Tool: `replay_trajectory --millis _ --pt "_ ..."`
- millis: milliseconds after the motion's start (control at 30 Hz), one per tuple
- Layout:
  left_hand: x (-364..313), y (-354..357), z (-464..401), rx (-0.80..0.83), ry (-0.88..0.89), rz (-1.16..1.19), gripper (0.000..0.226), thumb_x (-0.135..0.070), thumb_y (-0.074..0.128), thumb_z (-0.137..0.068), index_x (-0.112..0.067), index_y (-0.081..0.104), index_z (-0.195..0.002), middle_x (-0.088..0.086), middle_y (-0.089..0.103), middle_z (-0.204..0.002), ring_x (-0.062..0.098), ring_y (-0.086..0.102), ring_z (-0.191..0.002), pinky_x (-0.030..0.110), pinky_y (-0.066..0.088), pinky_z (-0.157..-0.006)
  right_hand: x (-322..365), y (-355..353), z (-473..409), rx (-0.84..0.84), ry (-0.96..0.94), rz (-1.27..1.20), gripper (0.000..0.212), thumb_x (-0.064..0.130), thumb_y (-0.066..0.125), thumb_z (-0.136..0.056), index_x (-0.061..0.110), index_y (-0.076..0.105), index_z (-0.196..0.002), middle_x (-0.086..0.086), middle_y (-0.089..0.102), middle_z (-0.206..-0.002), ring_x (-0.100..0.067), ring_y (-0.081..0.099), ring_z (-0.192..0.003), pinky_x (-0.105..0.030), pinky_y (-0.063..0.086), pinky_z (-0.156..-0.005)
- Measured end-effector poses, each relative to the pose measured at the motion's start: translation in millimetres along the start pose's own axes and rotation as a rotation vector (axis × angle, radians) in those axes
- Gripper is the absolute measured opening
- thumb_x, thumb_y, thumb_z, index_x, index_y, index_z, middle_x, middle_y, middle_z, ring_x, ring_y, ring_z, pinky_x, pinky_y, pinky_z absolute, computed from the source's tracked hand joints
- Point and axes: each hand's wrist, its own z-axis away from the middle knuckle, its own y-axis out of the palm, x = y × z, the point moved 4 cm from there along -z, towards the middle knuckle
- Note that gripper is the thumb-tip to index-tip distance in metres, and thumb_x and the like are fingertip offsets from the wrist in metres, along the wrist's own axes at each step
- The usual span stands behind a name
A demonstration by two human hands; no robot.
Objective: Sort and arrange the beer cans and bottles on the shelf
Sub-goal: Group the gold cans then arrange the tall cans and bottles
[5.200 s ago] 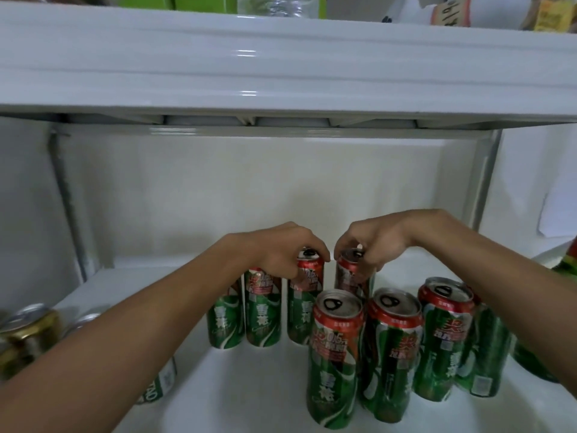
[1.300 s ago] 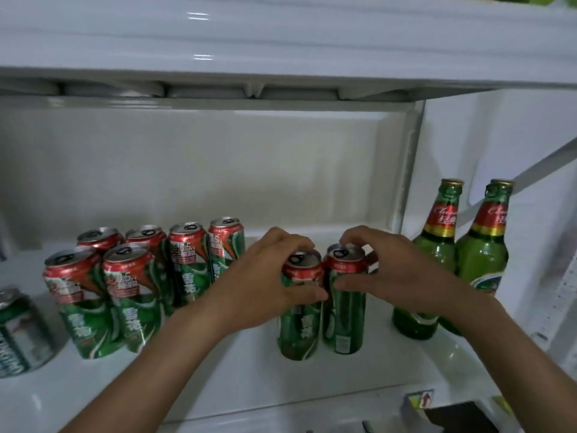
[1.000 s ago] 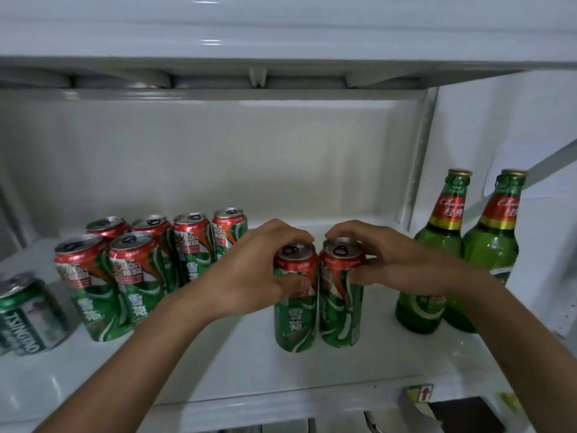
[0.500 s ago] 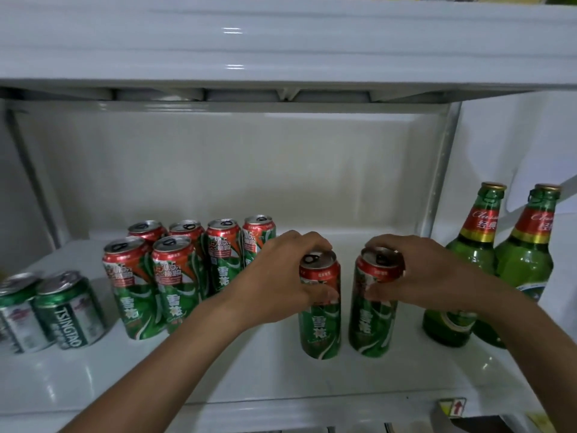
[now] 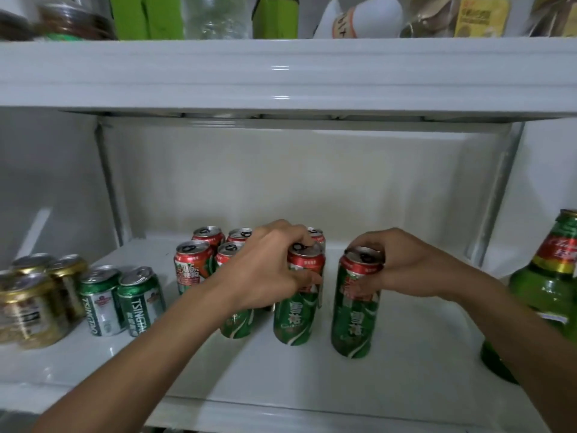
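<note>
Single head-worn view, close range, facing forward and slightly down into the glossy white plastic shelf point(image 5: 312, 379); upper shelf edge overhead.

A shop or stockroom, by the look of its glossy white metal shelf point(image 5: 281, 385) carrying grouped red-and-green beer cans point(image 5: 193, 267), green Tsingtao cans point(image 5: 140, 300) and a green glass bottle point(image 5: 549, 285).
</note>
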Motion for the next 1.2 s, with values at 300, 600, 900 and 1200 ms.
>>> replay_trajectory --millis 300,600,900,1200 --pt "36 -2 -6 0.045 -0.031 -0.171 0.052 -0.053 0.081 -0.079 -0.026 0.064 -0.119 -0.007 0.062 -0.11 0.016 0.061 -0.095 0.041 0.056 -0.086 31 26 -44 -0.049 -0.089 0.046 0.046 0.028 0.094 -0.062 0.027 0.076 -0.105 0.013 0.069 -0.093 -0.003 0.068 -0.083 -0.025 0.057 -0.069" --pt "58 6 -4 0.032 0.043 -0.32 0.054 -0.056 0.071 -0.086 -0.025 0.061 -0.129 -0.007 0.068 -0.115 0.017 0.061 -0.105 0.043 0.045 -0.106 28 54 -53 -0.118 -0.098 0.007 0.044 0.028 0.092 -0.065 0.027 0.075 -0.105 0.008 0.059 -0.104 -0.006 0.061 -0.094 -0.024 0.051 -0.076" --pt "62 7 -2 0.087 0.013 -0.413 0.064 -0.074 0.049 -0.086 -0.037 0.049 -0.139 -0.01 0.056 -0.138 0.018 0.051 -0.13 0.049 0.025 -0.12 22 61 -50 -0.202 -0.095 -0.044 0.078 0.026 0.093 -0.066 0.028 0.058 -0.136 0.007 0.058 -0.121 -0.008 0.059 -0.11 -0.005 0.04 -0.078" --pt "12 -8 2 -0.533 0.171 0.061 0.03 -0.037 0.052 -0.098 -0.018 0.063 -0.119 -0.014 0.058 -0.112 0.004 0.053 -0.105 0.027 0.042 -0.092 -22 -13 70 -0.746 -0.211 -0.234 0.013 0.01 0.076 -0.087 0.02 0.075 -0.097 0.008 0.075 -0.096 -0.014 0.073 -0.091 -0.034 0.06 -0.075"
